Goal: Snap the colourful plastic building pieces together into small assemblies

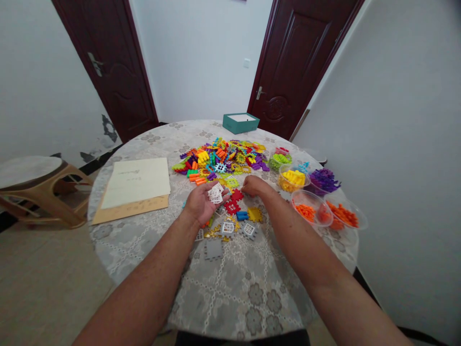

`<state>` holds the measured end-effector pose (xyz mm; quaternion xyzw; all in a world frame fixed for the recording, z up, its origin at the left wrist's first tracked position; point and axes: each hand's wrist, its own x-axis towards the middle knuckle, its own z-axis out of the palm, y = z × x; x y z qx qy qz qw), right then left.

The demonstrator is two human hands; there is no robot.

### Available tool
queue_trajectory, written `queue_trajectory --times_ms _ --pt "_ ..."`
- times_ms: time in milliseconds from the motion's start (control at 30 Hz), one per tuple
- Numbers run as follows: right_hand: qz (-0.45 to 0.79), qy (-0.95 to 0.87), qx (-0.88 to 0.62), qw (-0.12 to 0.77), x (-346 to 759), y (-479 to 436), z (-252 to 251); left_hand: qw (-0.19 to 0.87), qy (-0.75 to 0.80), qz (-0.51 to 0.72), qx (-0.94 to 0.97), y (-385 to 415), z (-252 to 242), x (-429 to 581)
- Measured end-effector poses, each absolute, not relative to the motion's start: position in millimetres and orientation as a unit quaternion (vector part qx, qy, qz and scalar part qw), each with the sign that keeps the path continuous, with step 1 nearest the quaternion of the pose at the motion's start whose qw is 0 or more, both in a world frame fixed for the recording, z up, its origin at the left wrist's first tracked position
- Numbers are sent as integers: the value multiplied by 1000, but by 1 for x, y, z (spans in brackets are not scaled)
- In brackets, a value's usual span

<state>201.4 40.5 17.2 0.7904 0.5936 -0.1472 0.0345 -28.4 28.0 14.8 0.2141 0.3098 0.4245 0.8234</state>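
My left hand (204,201) is palm up over the round table (230,288), its fingers cupped round a few white lattice toy pieces (215,193). My right hand (254,185) rests knuckles up just to the right, fingers curled down onto the cloth beside red pieces (234,202). What it pinches, if anything, is hidden. A heap of many-coloured plastic building pieces (221,161) lies beyond both hands. White, yellow, blue and grey pieces (236,226) lie scattered under my left wrist.
Clear bowls at the right hold sorted pieces: orange (306,211), orange (344,215), yellow (293,179), purple (324,180), green (279,160). A teal box (240,123) sits at the far edge. Papers (137,185) lie at left. A wooden stool (36,190) stands beside the table.
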Motion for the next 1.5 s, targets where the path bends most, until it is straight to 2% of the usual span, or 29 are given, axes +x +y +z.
queue_trajectory --times_ms 200,367,633,800,900,1067,1233,1267,1400,1500 --pt "-170 552 816 11 199 35 23 817 319 430 215 29 15 -28" --pt "-176 532 827 -51 201 32 16 813 326 430 220 28 16 -28" --pt "-149 521 808 -231 198 14 4 808 328 426 240 27 21 -27" --pt "-277 495 687 -454 178 1 21 821 321 411 233 25 22 -29" --pt "-295 540 599 -512 156 -7 32 829 307 406 233 26 20 -29" --pt "-240 634 573 -459 126 -7 34 842 261 406 239 26 18 -29" --pt "-106 603 647 -455 155 19 20 840 297 409 199 30 22 -33" --pt "-87 594 672 -433 165 25 17 832 309 420 189 31 23 -35" --pt "-55 606 752 -256 196 43 6 808 323 465 165 38 28 -43" --pt "-59 617 760 -196 201 54 0 805 322 473 158 40 29 -46"
